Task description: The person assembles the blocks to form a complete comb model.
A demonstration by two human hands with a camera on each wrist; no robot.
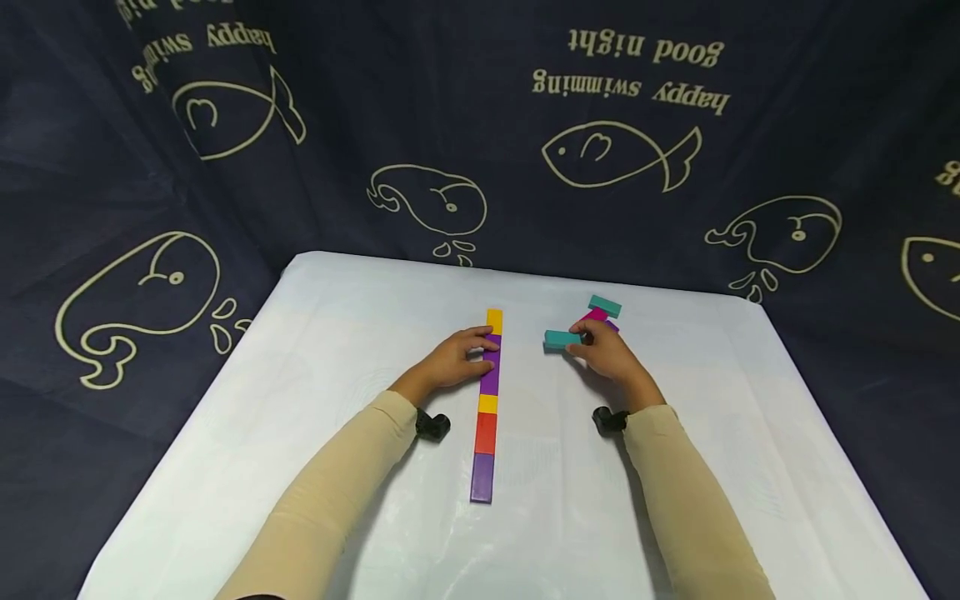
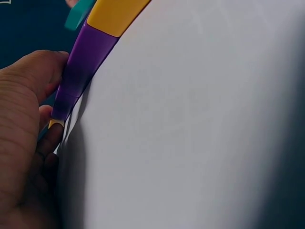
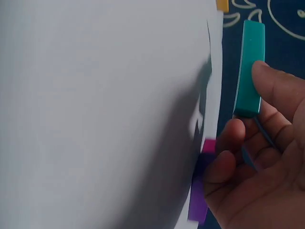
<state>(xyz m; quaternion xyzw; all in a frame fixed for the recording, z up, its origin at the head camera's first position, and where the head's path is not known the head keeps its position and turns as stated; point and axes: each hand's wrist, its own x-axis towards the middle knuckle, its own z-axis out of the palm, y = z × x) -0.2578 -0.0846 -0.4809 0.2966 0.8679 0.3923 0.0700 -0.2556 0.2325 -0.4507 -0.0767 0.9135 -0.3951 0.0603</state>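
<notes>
two hands (image 1: 609,357); the right pinches one of two teal blocks (image 1: 562,339)

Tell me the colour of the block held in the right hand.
Teal; the block in the right hand shows best in the right wrist view.

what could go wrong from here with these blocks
The left hand touches the row of blocks, so a small push might knock its line crooked.
The right hand pinches the teal block toward one end, so it could tilt or slip.
That hand is also close to the magenta block and might nudge it.
</notes>
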